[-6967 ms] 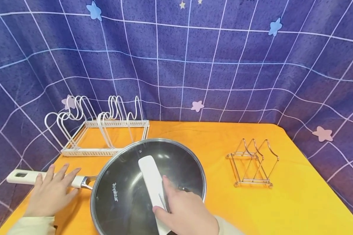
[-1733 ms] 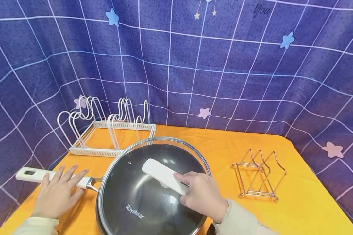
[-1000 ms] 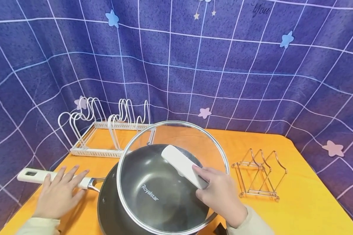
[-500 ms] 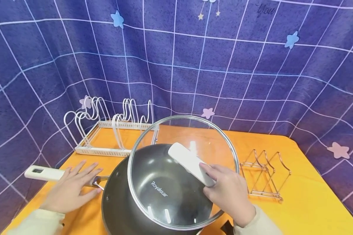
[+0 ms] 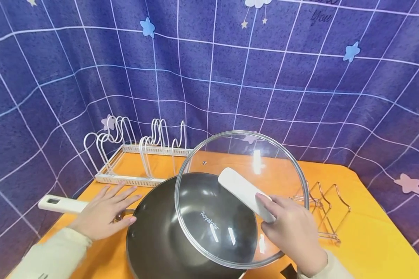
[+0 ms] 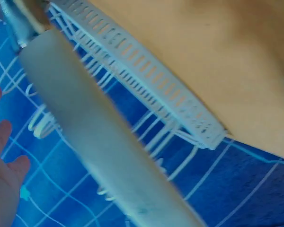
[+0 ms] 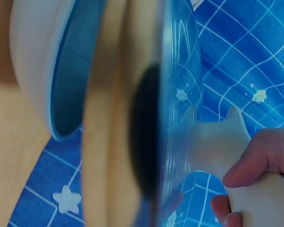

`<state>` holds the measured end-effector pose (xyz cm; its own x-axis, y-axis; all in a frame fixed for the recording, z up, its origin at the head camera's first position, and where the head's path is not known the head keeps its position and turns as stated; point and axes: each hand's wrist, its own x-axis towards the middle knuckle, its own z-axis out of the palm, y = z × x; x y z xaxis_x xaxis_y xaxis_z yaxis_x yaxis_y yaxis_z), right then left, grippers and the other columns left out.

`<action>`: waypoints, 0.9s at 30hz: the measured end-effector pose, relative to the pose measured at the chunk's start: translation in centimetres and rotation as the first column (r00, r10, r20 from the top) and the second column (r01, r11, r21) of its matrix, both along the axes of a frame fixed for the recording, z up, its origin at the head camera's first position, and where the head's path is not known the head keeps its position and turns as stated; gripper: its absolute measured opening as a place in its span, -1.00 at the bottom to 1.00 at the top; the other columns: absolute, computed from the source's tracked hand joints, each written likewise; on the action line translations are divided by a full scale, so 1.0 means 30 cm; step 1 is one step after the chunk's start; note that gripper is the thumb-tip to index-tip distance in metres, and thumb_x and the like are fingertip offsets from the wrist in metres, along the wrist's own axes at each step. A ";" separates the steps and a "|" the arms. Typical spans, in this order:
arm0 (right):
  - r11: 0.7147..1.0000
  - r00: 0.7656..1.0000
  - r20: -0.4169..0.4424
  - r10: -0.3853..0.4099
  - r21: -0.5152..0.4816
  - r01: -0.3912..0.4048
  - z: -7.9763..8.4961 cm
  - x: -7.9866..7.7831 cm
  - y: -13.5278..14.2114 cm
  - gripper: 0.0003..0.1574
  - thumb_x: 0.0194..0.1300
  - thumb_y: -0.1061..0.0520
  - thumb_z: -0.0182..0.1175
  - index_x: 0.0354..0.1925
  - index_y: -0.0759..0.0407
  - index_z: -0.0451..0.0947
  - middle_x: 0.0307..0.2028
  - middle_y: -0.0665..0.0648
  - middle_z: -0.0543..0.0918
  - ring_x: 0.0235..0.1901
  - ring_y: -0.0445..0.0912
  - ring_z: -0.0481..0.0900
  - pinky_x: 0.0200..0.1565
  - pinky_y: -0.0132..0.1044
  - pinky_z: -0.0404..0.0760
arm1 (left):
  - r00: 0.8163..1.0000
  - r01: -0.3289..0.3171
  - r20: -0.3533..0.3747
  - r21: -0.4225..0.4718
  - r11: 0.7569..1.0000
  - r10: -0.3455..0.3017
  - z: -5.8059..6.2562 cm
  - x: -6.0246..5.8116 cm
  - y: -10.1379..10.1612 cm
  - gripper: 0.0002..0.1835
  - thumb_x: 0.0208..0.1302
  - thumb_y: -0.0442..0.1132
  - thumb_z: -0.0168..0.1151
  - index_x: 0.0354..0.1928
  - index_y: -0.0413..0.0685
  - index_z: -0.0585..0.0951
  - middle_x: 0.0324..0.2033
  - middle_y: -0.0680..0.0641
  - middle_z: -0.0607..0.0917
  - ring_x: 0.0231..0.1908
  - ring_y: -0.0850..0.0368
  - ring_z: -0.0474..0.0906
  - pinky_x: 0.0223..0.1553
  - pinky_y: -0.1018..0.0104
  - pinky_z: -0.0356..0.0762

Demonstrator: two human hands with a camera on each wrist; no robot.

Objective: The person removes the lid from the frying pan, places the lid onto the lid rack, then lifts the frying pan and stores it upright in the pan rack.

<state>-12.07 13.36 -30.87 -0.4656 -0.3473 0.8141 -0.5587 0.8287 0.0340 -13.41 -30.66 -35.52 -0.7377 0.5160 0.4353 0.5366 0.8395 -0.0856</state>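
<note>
A dark wok (image 5: 157, 228) with a long white handle (image 5: 63, 204) stands on the orange tabletop. Over that handle, near where it joins the wok, lies my left hand (image 5: 104, 211) with fingers extended and spread. In the left wrist view the handle (image 6: 99, 127) crosses the picture and the fingertips (image 6: 19, 165) point past it. My right hand (image 5: 293, 230) grips the white handle (image 5: 244, 190) of a glass lid (image 5: 209, 221) marked "Royalstar". The lid is lifted and tilted, shifted right of the wok. The right wrist view shows a gap between lid and wok (image 7: 35, 61).
Behind the wok at left stands a white rack (image 5: 125, 180) with tall wire loops. A small copper-coloured wire rack (image 5: 329, 209) sits at right, partly seen through the lid. A blue grid-patterned curtain (image 5: 209, 77) hangs behind the table.
The lid has risen off the wok and moved right in my right hand, now overlapping the small rack in view. My left hand has shifted along the wok handle toward the pan.
</note>
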 end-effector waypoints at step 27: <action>0.998 0.995 -0.080 -0.051 0.023 0.053 0.053 0.038 0.196 -0.36 -0.51 0.22 0.27 -0.22 0.19 0.73 -0.40 0.24 0.69 -0.63 0.11 0.56 -0.77 -0.15 0.35 | 0.978 0.184 0.129 -0.150 0.971 -0.165 0.152 -0.111 0.224 -0.35 0.17 0.22 0.16 0.22 0.01 0.54 0.25 -0.14 0.47 0.30 -0.28 0.23 0.26 -0.29 0.07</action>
